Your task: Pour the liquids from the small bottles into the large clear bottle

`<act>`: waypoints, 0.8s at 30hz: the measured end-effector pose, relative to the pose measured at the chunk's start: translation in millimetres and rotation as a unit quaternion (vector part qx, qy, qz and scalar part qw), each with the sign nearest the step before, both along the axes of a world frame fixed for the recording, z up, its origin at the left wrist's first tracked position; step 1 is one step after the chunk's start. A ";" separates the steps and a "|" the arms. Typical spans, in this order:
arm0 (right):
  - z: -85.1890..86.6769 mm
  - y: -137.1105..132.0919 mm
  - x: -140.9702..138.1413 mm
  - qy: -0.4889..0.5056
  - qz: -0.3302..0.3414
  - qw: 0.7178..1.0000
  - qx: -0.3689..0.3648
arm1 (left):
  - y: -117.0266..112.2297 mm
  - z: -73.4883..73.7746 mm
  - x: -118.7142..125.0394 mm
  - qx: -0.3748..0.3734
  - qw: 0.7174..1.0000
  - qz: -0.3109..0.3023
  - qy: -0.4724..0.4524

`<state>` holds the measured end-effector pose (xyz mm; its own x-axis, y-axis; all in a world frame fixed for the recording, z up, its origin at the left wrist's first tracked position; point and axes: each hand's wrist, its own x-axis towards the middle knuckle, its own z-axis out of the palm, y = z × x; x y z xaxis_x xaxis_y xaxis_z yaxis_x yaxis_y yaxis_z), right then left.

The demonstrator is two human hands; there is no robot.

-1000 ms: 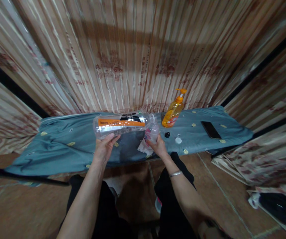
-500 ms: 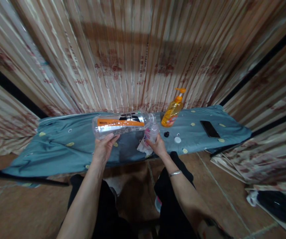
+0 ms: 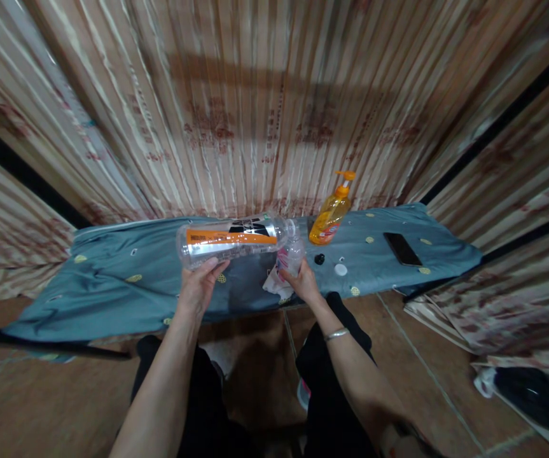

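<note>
My left hand (image 3: 201,280) is closed on the lower side of a large clear plastic bottle (image 3: 231,240) with an orange and silver label. This bottle lies nearly level, its neck pointing right. My right hand (image 3: 303,278) grips a smaller clear bottle (image 3: 295,249) with a pink-marked label, held roughly upright. The large bottle's mouth meets the small bottle's top; whether liquid passes between them I cannot make out. A whitish crumpled piece (image 3: 277,284) hangs or lies by the small bottle, partly hidden by my right hand.
A yellow pump bottle (image 3: 330,219) stands right of my hands. Near it lie a small black cap (image 3: 319,259) and a white cap (image 3: 341,270). A dark phone (image 3: 402,249) rests farther right on the blue-green cloth (image 3: 126,299). Behind is a striped curtain (image 3: 255,95).
Both hands and both bottles stay in nearly the same place. The view has shifted very slightly.
</note>
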<state>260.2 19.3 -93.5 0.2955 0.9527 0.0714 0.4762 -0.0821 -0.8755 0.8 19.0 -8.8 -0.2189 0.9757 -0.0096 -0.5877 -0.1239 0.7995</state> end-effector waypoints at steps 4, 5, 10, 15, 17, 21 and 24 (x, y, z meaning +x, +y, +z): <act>-1.1 0.6 0.1 -0.001 -0.004 1.000 -0.009 | 0.5 -1.3 -1.2 0.003 1.000 -0.005 0.006; -2.2 1.0 0.4 -0.004 -0.004 1.000 -0.008 | 0.6 -1.7 -1.4 0.002 1.000 -0.007 0.007; -9.1 2.5 2.0 -0.015 0.006 1.000 0.011 | 1.8 -4.9 -2.1 0.004 1.000 -0.006 0.004; -10.2 2.5 1.6 -0.018 -0.003 1.000 0.019 | 2.9 -6.9 -3.4 0.002 1.000 -0.014 0.013; -9.6 2.5 1.2 -0.015 0.002 1.000 0.024 | 3.0 -6.7 -3.3 -0.003 1.000 -0.012 0.012; -8.8 2.5 0.1 -0.017 -0.004 1.000 0.015 | 2.4 -5.1 -2.2 -0.006 1.000 -0.009 0.003; -8.0 2.4 -0.9 -0.017 -0.014 1.000 0.011 | 1.6 -2.8 -1.6 -0.006 1.000 -0.014 0.002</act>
